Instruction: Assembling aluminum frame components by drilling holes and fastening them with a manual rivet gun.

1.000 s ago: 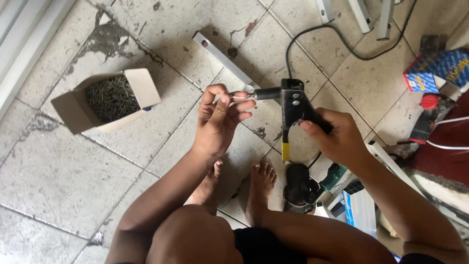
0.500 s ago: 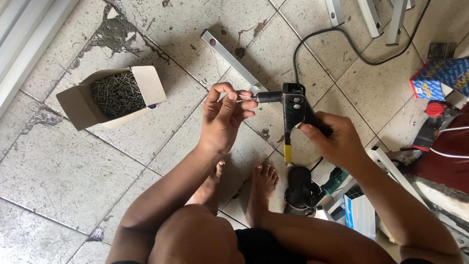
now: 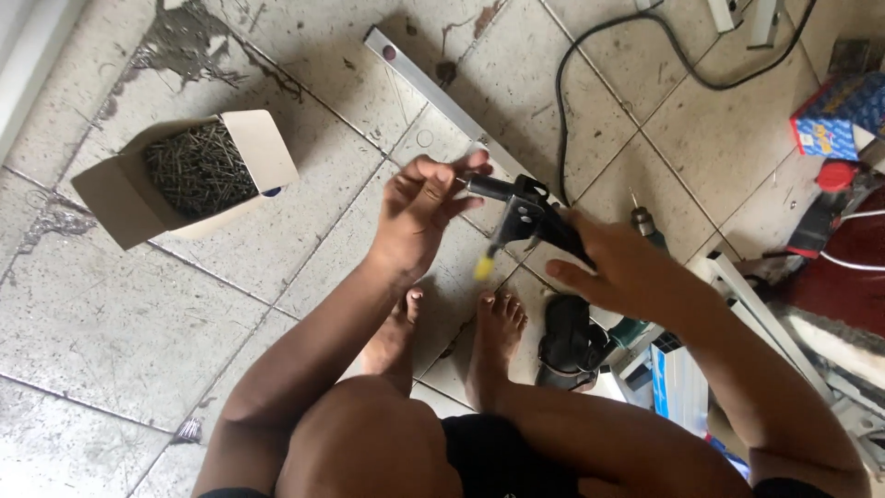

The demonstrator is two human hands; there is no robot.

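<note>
We're loading the rivet gun (image 3: 530, 221): right hand (image 3: 627, 267) grips the handles, left hand (image 3: 419, 217) pinches at the nose, 9 o'clock side. Next: seat it straight.

The black rivet gun (image 3: 533, 221) is held in the air between the two hands, its handles in the right hand (image 3: 619, 267) and its nose pointing at the left hand (image 3: 419, 214). One handle has a yellow tip hanging down. The left fingers touch the nose.

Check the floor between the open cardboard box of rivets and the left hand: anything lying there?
Nothing: in the head view, only bare stained tile separates the cardboard box from the left hand.
</note>
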